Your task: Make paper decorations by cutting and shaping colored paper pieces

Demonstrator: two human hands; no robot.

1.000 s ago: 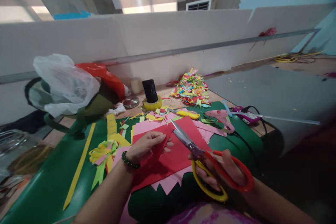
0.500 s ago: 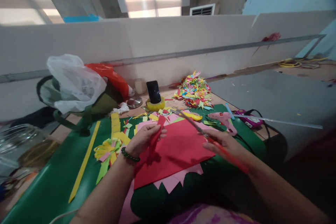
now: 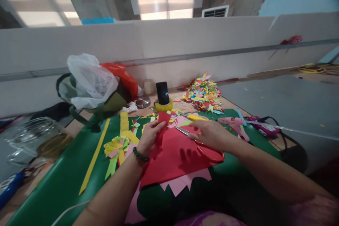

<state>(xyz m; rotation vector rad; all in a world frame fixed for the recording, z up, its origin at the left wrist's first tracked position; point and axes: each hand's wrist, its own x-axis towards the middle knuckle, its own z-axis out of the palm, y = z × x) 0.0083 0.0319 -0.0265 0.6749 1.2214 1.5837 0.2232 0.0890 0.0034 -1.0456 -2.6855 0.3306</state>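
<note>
A folded red paper strip [image 3: 164,119] is pinched in my left hand [image 3: 150,136], which has a dark green bead bracelet at the wrist. It is held above the left part of a large red sheet [image 3: 169,159]. Scissors [image 3: 209,152] with red-orange handles lie on that sheet, blades together and pointing to the upper left. Just over them is my right hand [image 3: 209,133], its fingers stretched toward the left and not wrapped round the handles. Pink paper [image 3: 177,185] with a jagged cut edge sticks out from under the red sheet.
A pink glue gun [image 3: 234,125] lies to the right. A phone [image 3: 162,93] leans in a yellow tape roll [image 3: 163,105], beside a heap of colourful paper cuttings [image 3: 203,93]. At left are a yellow strip [image 3: 94,159], a paper-strip flower [image 3: 116,146] and a bag [image 3: 113,100].
My right hand has moved left and let go of the scissors, which now lie on the red sheet. My left hand keeps the red strip. The view has shifted slightly left.
</note>
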